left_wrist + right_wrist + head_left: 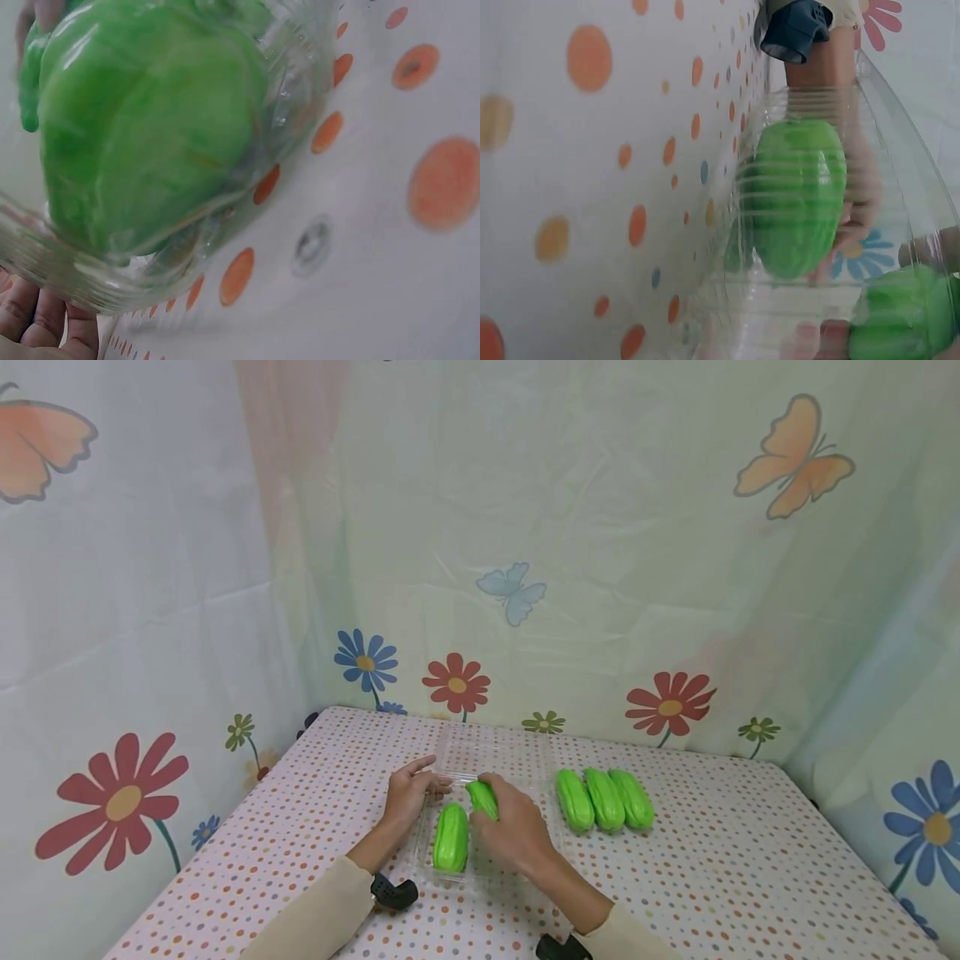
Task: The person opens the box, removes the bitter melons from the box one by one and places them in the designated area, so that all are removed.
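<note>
A clear plastic box (424, 860) lies on the table with its clear lid (495, 747) folded back. Inside, along the left side, rests a bright green cucumber (451, 838), seen close through the wall in the left wrist view (150, 127). My right hand (513, 827) grips a second cucumber (482, 799) over the box; the right wrist view shows that held cucumber (900, 319) between thumb and fingers. At the box's far left edge is my left hand (408, 795), its fingers (49, 319) extended against the clear wall and holding no cucumber.
Three more green cucumbers (604, 799) lie side by side to the right of the box. A dotted cloth (712, 852) covers the table. Curtains (600, 527) with flowers and butterflies stand around its back and sides.
</note>
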Tool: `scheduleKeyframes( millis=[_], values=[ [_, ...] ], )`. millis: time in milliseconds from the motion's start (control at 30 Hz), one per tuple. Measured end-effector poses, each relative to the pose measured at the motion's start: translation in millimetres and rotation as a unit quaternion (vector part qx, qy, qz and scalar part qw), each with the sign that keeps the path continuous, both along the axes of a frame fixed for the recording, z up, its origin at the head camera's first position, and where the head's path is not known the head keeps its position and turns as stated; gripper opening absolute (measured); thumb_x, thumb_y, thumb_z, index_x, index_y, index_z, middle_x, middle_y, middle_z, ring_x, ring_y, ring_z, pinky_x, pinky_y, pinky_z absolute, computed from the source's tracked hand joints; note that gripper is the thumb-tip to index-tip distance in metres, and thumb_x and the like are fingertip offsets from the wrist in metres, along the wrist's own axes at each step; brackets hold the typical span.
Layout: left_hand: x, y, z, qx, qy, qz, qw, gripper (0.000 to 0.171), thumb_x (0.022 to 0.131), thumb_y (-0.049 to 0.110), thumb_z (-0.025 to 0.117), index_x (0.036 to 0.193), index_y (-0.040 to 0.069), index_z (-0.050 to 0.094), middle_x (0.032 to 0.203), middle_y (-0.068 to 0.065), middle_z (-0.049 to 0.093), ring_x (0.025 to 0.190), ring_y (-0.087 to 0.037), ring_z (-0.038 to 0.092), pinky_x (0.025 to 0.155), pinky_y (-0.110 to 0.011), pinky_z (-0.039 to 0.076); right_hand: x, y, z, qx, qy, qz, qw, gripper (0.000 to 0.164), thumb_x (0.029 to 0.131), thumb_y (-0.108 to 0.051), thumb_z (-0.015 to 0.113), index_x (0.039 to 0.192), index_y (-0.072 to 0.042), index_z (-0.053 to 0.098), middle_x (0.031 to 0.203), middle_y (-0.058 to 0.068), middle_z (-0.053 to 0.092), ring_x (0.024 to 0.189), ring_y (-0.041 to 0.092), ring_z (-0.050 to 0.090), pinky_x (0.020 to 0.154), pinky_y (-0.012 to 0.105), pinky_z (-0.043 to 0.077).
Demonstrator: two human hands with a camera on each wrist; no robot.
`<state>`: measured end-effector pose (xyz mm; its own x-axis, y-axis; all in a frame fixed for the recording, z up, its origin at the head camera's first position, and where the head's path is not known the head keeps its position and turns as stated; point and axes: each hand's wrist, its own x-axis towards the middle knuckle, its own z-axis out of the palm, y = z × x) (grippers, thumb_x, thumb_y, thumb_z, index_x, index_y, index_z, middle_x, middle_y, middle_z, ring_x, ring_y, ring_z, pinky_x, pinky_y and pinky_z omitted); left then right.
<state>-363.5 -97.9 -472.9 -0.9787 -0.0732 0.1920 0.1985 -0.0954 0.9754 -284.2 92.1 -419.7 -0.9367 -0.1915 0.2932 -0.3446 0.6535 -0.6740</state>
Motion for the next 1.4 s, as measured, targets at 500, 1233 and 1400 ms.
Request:
scheduleKeyframes(
  millis=[500,1233,1400],
  values=[
    [26.0,-1.7,28.8,-0.02,-0.019,-0.009,0.9996,0.049,0.093,-0.001,0.053,0.141,-0.009,0.052,0.098,-0.025,0.075,0.093,-0.04,0.074,0.086,-0.047,0.061,-13.3,22.4,7.3,-0.034,0.008,-0.06,0.998,0.056,0.088,-0.018,0.064,0.142,-0.012,0.053,0.069,0.003,0.056,0.055,0.016,0.048,0.047,0.029,0.042],
    [23.0,0.6,27.1,-0.007,-0.009,-0.023,0.9997,0.048,0.094,0.0,0.052,0.142,-0.008,0.051,0.1,-0.027,0.074,0.096,-0.044,0.072,0.086,-0.05,0.06,-27.6,56.9,4.5,-0.06,0.077,-0.118,0.988,0.054,0.088,-0.021,0.065,0.141,-0.011,0.057,0.088,0.012,0.066,0.062,0.019,0.051,0.053,0.031,0.042],
    [22.4,0.3,26.9,-0.01,-0.009,-0.025,0.9996,0.049,0.094,0.0,0.052,0.142,-0.008,0.051,0.101,-0.028,0.074,0.096,-0.043,0.072,0.087,-0.05,0.06,-32.6,63.3,5.0,-0.08,0.073,-0.131,0.985,0.055,0.09,-0.021,0.065,0.143,-0.01,0.055,0.101,0.018,0.069,0.067,0.021,0.054,0.059,0.031,0.045]
  ],
)
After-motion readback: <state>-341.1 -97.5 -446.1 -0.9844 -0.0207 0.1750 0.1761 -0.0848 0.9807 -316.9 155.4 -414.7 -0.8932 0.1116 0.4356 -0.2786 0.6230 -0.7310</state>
